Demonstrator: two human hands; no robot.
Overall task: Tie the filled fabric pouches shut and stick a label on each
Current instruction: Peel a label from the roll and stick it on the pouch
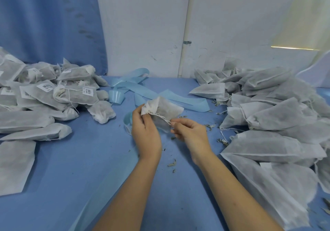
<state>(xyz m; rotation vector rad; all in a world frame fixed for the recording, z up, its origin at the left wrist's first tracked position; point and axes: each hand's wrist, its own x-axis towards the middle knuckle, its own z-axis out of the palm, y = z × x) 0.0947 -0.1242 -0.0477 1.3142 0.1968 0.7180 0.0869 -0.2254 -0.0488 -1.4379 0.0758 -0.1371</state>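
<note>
Two bare forearms reach in from 6 o'clock over the worktop, which is covered in blue cloth and strewn with dried leaf crumbs. At the centre the left hand pinches the gathered neck of a filled white pouch. The right hand pinches its thin white string, which runs between the two hands. A pale blue roll is half hidden behind the left hand, and what it carries is hard to make out. At 3 o'clock lies a heap of unlabelled pouches, cut off by the edge. At 9 o'clock is a heap of tied, labelled pouches, their print too small to read. Pale blue strips lie tangled at 12 o'clock. Beyond are a scuffed white wall, a white pipe and a blue curtain.
</note>
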